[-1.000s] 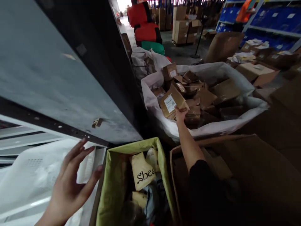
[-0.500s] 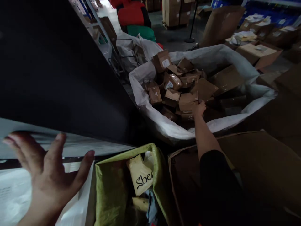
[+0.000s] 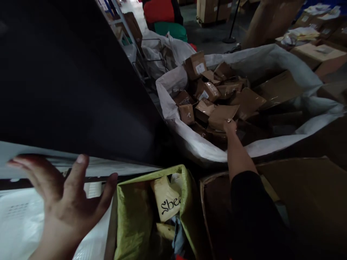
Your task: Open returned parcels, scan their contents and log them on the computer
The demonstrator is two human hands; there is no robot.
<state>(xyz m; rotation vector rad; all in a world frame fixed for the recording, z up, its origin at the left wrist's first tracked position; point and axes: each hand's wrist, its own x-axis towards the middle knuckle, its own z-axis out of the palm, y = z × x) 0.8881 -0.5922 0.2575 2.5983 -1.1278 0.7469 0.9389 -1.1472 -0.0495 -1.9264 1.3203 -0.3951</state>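
Out past my right hand point(image 3: 230, 126), inside a white woven bulk bag point(image 3: 195, 146), a loose heap of brown cardboard parcels point(image 3: 217, 90) fills the bag's near half. The right hand reaches over the bag's rim, its fingers curled at the lower edge of a flat kraft parcel point(image 3: 223, 116), though from here I can't tell whether they have closed on it or are only touching it. That parcel lies tilted on top of the heap. I'd judge it light and fairly stiff, with thin card that may dent at the corners. I'd take it across its flat faces rather than by a loose flap, and the neighbouring parcels look loosely stacked enough to slide when it lifts. Some nearby parcels carry white labels and glossy tape, which may be slick under the fingers. Well to the left, my left hand point(image 3: 66, 202) is open and empty, fingers spread, just below the lower edge of a dark panel point(image 3: 67, 90). White plastic sheeting point(image 3: 18, 216) lies beneath it. Below and between the hands stands a green-lined bin point(image 3: 132, 216) holding a cream pouch point(image 3: 165, 198) with black script. An open cardboard carton point(image 3: 311, 191) sits under the right forearm.
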